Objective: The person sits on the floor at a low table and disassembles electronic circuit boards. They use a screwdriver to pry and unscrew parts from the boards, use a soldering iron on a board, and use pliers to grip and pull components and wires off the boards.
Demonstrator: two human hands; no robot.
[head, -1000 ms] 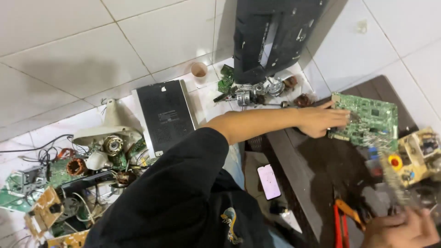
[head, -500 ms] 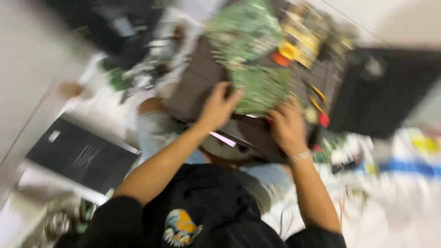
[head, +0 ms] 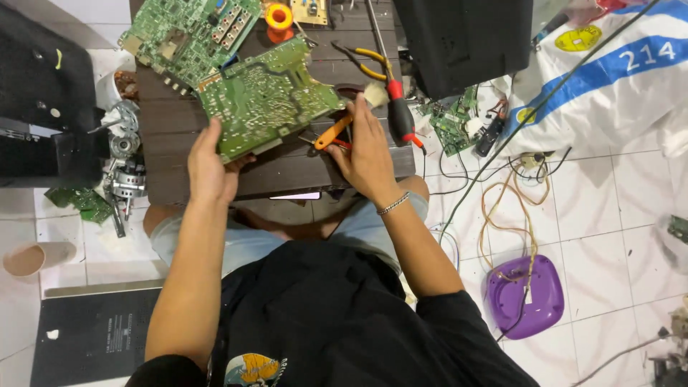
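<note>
Where it lies slantwise on the dark slatted surface (head: 172,132), the board (head: 269,97) shows its green solder side, crowded with pale traces and small joints, its near-left corner held by the left hand (head: 211,168). That hand's fingers close on the corner, thumb at the edge and the rest hidden beneath, so the board looks pinched rather than merely touched. The step in hand seems to be steadying and turning the board to get at its underside; by my judgement, any further work on it calls for a firm hold at that corner and a tool brought in without scraping the joints. Just right of the board, the right hand (head: 365,150) rests over an orange-handled tool (head: 333,132), its fingers stretched forward and slightly apart; whether they grip the handle I cannot tell. A pale brush (head: 375,93) lies at the fingertips, touching a red-and-black screwdriver (head: 398,107), with yellow-handled pliers (head: 365,61) beyond. A second board (head: 190,32) lies component side up at the far left of the surface, near an orange spool (head: 278,14). A black casing (head: 466,39) stands to the right. On the tiled floor (head: 609,215) lie loose wires (head: 516,193), a purple dish (head: 525,295) and a small motor (head: 125,179).
</note>
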